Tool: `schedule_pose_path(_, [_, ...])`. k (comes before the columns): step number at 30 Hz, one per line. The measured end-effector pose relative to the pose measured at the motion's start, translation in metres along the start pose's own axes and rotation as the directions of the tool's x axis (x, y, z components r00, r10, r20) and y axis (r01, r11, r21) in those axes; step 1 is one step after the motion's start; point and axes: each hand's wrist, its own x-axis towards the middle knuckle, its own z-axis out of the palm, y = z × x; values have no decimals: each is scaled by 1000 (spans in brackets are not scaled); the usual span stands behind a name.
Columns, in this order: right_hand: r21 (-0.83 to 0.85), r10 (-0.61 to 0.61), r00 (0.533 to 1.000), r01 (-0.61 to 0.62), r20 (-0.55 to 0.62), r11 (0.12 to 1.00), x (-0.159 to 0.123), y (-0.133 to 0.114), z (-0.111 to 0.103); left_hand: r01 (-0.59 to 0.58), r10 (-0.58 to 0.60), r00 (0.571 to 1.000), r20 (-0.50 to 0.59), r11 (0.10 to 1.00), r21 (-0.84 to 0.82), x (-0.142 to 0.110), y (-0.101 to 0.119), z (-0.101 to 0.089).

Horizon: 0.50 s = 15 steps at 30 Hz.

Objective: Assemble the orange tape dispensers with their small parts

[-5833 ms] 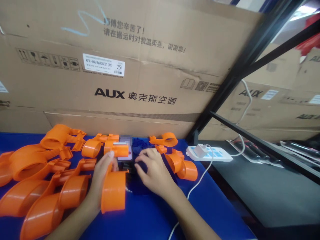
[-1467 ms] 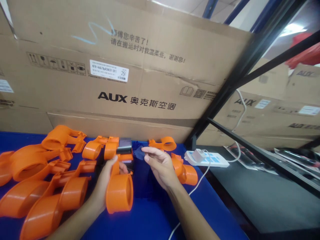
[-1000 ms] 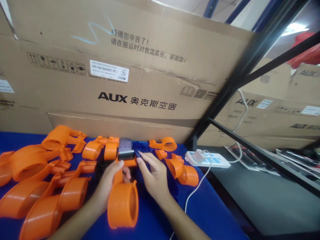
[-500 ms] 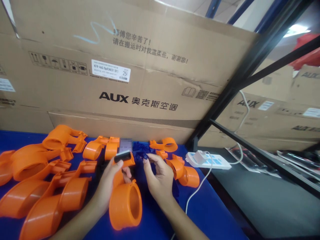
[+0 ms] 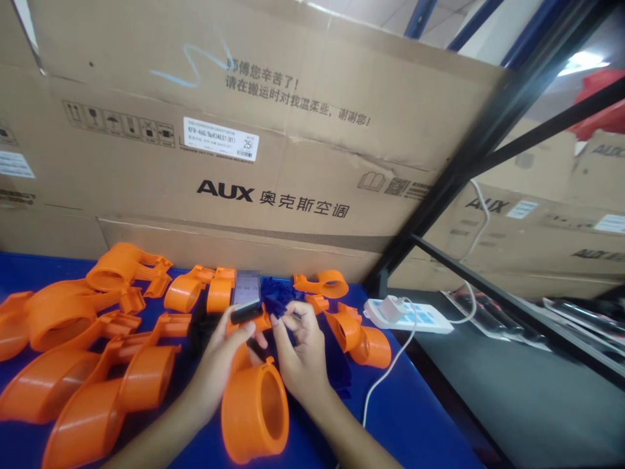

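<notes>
My left hand [image 5: 219, 358] is closed around the handle end of an orange plastic part [image 5: 251, 417] whose wide ring hangs down towards me. A short black cylinder [image 5: 247, 312] sits across the top of that handle, under my left thumb. My right hand [image 5: 303, 352] is beside it, thumb and forefinger pinched together on a small dark blue strip [image 5: 276, 319] close to the black cylinder. Just behind my right fingertips lies a crumpled heap of dark blue strips [image 5: 276, 291]. Part of the handle is hidden by my left fingers.
Several similar orange parts [image 5: 88, 417] lie at left, with more orange parts [image 5: 368, 345] at right. A phone [image 5: 247, 286] stands at the back before a large cardboard box [image 5: 273, 234]. A white power strip [image 5: 410, 316] with a cable [image 5: 385, 378] and a black rack post [image 5: 439, 189] are at right.
My left hand has moved slightly right with the orange part. My right hand has come left, its fingertips now closer to the black cylinder.
</notes>
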Motion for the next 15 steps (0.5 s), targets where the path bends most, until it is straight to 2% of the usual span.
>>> schedule_pose_path(3, [43,-14,997,11,77,999,-1,-5,-1,4,-4,1000,15,1000,1,0,0,0])
schedule_pose_path(7, [12,-81,988,81,134,997,2,-7,-7,19,-19,1000,18,1000,-12,0,2,1])
schedule_pose_path(13, [-88,-200,959,221,203,971,9,-9,-16,-27,28,997,-77,999,17,4,0,-3])
schedule_pose_path(15, [-128,-236,953,262,190,956,9,-10,-15,-42,45,992,-121,999,30,6,-1,-4])
